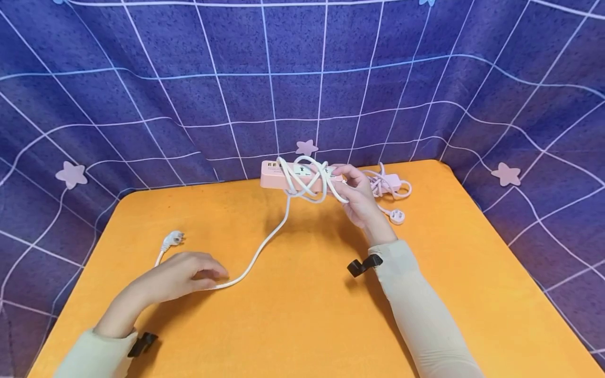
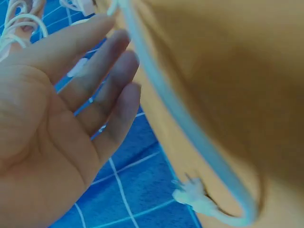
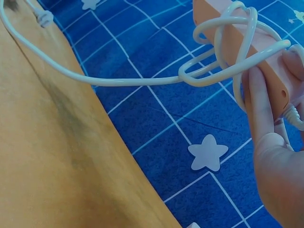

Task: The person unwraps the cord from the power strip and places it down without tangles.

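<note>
My right hand (image 1: 357,197) grips one end of a pink power strip (image 1: 274,181), raised above the table. Loops of its white cord (image 1: 257,253) are wrapped around the strip, and a length of it runs down to the left. My left hand (image 1: 181,275) is low over that cord; in the left wrist view its fingers (image 2: 114,111) are nearly straight beside the cord (image 2: 166,95), not wrapped around it. The cord's white plug (image 1: 172,239) lies on the table beyond the left hand. In the right wrist view, fingers and thumb hold the strip (image 3: 266,71) by its end.
A second, pale pink power strip (image 1: 390,182) with a bundled cord lies at the back right, its round plug (image 1: 397,216) on the orange table (image 1: 293,325). A blue gridded curtain (image 1: 236,94) with star shapes encloses the back and sides.
</note>
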Demonstrator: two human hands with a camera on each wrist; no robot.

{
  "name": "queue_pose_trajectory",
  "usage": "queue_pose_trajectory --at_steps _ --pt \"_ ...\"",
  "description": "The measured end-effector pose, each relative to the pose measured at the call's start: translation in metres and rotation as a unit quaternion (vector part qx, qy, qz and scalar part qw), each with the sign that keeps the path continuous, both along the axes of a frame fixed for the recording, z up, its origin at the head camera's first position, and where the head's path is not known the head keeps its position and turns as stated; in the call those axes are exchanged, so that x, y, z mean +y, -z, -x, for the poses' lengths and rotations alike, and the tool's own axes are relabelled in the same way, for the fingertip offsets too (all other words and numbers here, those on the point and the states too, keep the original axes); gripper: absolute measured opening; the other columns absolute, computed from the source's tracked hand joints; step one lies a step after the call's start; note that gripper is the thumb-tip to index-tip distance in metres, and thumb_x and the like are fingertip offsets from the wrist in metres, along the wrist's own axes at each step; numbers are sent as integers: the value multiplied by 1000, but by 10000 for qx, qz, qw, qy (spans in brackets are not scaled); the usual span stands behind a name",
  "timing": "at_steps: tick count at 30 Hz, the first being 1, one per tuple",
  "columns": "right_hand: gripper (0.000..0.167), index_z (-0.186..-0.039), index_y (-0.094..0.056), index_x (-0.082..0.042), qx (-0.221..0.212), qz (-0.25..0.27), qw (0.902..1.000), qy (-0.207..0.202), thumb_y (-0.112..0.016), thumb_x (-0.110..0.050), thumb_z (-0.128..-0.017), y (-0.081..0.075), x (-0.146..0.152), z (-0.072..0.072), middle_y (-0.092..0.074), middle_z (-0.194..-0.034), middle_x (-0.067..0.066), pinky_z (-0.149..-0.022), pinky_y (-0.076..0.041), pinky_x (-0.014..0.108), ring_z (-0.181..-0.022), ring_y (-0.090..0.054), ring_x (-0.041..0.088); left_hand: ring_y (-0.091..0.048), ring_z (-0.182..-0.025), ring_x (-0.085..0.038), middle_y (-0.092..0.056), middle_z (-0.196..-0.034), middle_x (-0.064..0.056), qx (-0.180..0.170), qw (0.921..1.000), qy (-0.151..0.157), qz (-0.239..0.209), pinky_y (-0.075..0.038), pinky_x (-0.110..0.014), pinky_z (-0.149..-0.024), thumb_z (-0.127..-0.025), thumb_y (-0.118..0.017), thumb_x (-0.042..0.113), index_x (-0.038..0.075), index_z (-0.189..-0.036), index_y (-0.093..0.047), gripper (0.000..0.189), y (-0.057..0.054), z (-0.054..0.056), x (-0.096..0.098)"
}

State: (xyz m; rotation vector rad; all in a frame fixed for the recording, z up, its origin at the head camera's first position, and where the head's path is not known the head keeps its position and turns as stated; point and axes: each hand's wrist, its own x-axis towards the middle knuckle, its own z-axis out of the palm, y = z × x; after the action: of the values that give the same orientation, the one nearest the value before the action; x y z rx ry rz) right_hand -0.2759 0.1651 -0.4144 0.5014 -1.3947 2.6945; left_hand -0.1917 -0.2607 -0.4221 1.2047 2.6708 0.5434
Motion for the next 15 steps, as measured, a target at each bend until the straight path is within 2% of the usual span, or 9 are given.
queue_pose_trajectory --at_steps 3,6,10,15 --pt "33 -95 -72 -13 1 -30 10000 16 -57 15 -89 0 -1 0 -59 -122 7 -78 -64 28 -99 -68 16 -68 -89 -1 -73 -98 18 391 9985 -286 -241 -58 -29 -76 -92 -83 10 21 -115 -80 25 -7 5 12" --pt "32 -96 -72 -13 -2 -83 9999 58 -57 15 -89 0 -2 -1 -60 -122 6 -78 -64 28 -99 -68 16 -68 -86 -2 -75 -96 14 615 9949 -639 -481 -58 -30 -74 -94 -81 10 20 -115 -80 23 -14 11 28" --pt "33 -96 -73 -13 12 -164 9998 68 -57 15 -89 0 -2 -1 -60 -122 6 -78 -64 28 -100 -68 16 -70 -88 -7 -77 -98 10 733 9894 -1041 -702 -58 -33 -77 -96 -79 14 18 -114 -81 18 -22 18 54" --pt "35 -97 -73 -15 13 -197 9998 4 -57 15 -89 1 -2 -1 -58 -124 5 -77 -63 26 -100 -67 15 -73 -89 -13 -79 -100 5 674 9834 -1326 -1039 -59 -39 -80 -96 -78 15 13 -114 -81 18 -27 24 84"
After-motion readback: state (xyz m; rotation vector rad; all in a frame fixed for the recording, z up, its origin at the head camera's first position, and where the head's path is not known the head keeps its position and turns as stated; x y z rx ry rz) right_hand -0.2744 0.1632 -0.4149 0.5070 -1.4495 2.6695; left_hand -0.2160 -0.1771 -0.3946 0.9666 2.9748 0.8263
